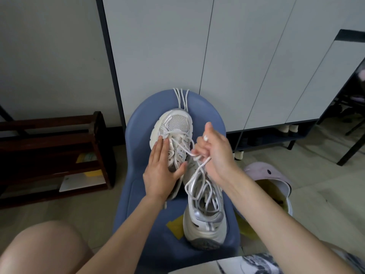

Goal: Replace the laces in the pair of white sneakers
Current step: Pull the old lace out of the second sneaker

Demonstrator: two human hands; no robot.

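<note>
Two white and silver sneakers lie on a blue chair seat. The far sneaker points away from me. My left hand presses flat on its side, fingers spread. My right hand is closed on a white lace that runs from the far sneaker's eyelets. The near sneaker lies heel toward me with loose lace loops over its opening. Spare white laces hang over the chair's far edge.
A dark wooden shoe rack stands at the left. A lilac clog lies on the floor at the right of the chair. A yellow paper lies on the seat. White cabinet doors rise behind, and my bare knee shows at lower left.
</note>
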